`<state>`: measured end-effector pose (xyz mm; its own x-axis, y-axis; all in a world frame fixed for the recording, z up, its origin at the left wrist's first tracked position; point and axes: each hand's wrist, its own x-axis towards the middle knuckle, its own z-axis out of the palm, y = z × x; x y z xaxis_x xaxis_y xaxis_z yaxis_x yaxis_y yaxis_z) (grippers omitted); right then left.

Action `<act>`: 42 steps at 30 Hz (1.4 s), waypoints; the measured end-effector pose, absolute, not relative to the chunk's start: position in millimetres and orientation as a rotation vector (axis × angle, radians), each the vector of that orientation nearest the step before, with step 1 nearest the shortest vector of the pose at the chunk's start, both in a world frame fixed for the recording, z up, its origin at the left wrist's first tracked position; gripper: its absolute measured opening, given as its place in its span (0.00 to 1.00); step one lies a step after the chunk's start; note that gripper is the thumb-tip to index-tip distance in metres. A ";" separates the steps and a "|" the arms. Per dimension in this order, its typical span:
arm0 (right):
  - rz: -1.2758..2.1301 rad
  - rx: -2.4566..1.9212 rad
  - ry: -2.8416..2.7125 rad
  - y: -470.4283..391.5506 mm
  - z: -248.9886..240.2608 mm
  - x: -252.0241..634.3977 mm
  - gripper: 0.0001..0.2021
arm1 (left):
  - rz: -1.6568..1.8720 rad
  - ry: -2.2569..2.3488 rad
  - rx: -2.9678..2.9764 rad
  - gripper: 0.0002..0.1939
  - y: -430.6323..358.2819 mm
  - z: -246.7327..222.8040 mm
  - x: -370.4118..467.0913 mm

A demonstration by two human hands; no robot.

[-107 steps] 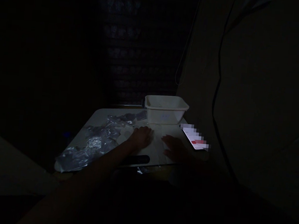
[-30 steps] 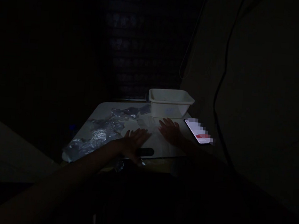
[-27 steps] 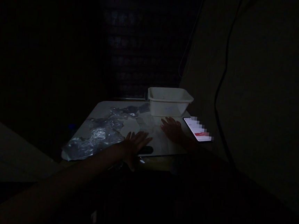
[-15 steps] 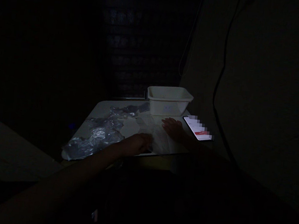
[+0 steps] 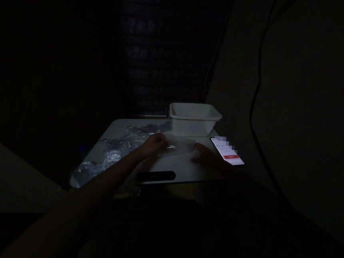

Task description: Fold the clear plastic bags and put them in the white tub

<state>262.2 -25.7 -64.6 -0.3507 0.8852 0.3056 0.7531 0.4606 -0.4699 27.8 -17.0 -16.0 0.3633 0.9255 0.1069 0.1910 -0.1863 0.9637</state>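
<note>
In the dim head view, a clear plastic bag (image 5: 180, 145) stretches between my hands, just over the white tabletop (image 5: 192, 171). My left hand (image 5: 155, 144) is closed on the bag's left end, its fingers pinched together. At the opposite end, my right hand (image 5: 203, 154) is closed on the bag's right edge, with its fingertips partly in shadow. Left of my left hand, a spread of crumpled clear plastic bags (image 5: 114, 154) covers the tabletop's left side.
A white plastic tub (image 5: 193, 125) stands at the back right. To its front right lies a lit phone (image 5: 228, 152). The tabletop has a dark handle slot (image 5: 155, 176) at its near edge. A dark cable (image 5: 253, 108) hangs along the right wall.
My left hand has moved up and away from the near edge, uncovering the dark slot. My right hand has gone from lying flat to gripping, and the bag is now held between both hands.
</note>
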 end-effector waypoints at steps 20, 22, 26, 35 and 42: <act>1.088 -1.330 -1.458 -38.3 -47.7 236.0 0.06 | 0.782 1.263 1.448 0.09 -25.9 -39.2 12.2; 1.127 -1.301 -1.430 -38.3 -51.8 237.3 0.05 | 0.806 1.252 1.386 0.06 -26.8 -40.4 15.0; 1.147 -1.305 -1.502 -38.9 -56.5 238.8 0.04 | 0.749 1.249 1.386 0.04 -31.4 -37.9 15.2; 1.046 -1.451 -1.506 -40.3 -50.4 236.7 0.15 | 0.707 1.331 1.465 0.05 -26.1 -44.6 17.9; 0.764 -1.571 -1.570 -34.5 -58.1 232.2 0.13 | 0.629 1.358 1.575 0.03 -21.7 -56.4 18.7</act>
<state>232.2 -34.5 -58.1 0.0598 0.9926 0.1054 0.5290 0.0581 -0.8467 18.7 -21.7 -56.4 0.2566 0.9484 -0.1863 0.4714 0.0454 0.8807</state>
